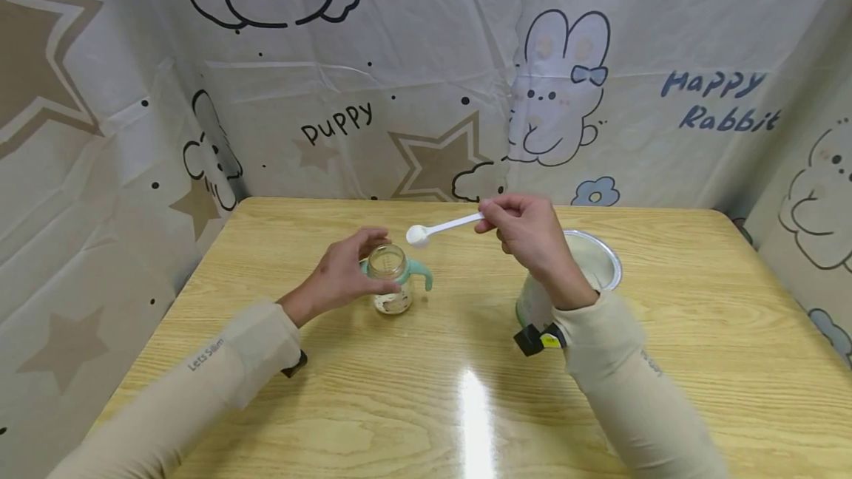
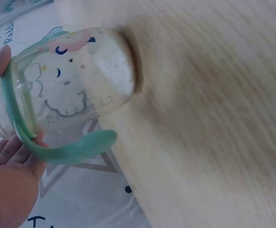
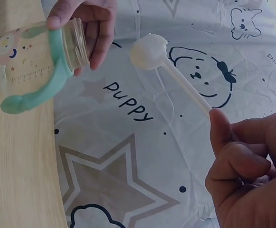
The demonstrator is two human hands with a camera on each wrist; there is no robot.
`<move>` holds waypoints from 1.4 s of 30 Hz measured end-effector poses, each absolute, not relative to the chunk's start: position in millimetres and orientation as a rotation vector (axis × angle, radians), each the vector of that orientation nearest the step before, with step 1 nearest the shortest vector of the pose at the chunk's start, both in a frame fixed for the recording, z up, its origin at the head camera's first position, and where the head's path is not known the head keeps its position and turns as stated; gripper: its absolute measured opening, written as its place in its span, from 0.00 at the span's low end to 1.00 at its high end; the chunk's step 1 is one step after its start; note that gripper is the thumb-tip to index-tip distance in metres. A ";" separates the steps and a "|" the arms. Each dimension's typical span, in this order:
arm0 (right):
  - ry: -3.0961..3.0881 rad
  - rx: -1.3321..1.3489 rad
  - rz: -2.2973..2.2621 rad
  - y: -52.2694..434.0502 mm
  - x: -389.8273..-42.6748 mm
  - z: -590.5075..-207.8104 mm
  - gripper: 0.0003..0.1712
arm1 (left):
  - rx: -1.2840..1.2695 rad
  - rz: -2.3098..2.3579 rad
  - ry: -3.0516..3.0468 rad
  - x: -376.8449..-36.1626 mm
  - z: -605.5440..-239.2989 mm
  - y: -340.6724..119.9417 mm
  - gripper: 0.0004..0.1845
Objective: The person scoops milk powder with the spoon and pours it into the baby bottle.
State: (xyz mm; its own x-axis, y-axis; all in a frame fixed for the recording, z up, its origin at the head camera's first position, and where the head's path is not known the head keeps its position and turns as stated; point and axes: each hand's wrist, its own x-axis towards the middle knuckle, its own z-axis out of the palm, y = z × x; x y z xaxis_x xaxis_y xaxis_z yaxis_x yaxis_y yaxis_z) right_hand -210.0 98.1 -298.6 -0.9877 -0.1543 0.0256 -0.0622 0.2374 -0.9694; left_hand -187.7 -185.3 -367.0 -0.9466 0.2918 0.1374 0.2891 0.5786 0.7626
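White scoop (image 1: pixel 449 225) of powder (image 3: pixel 153 47) is pinched by the right hand (image 1: pixel 529 235) beside the bottle (image 2: pixel 76 78), gripped by the left hand (image 1: pixel 342 272); filling seems underway, level centring needed.

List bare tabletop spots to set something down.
Free: pale wood tabletop right of the open silver-rimmed canister, and front centre between the cream fabric sleeves. Crowded: around the clear mint-handled bottle in the left grip and the white plastic scoop in the right grip.
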 end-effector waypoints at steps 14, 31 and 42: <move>2.420 -0.238 -1.852 75.9 -211.1 -315.2 0.14 | 0.502 1.345 2.797 -186.5 -372.3 -184.2 0.45; 2.445 -0.409 -1.754 58.4 -207.0 -334.2 0.13 | 0.450 1.329 2.798 -187.2 -372.7 -184.6 0.45; 2.590 -0.630 -1.591 61.3 -205.4 -333.3 0.12 | 0.466 1.303 2.800 -188.6 -370.5 -186.4 0.45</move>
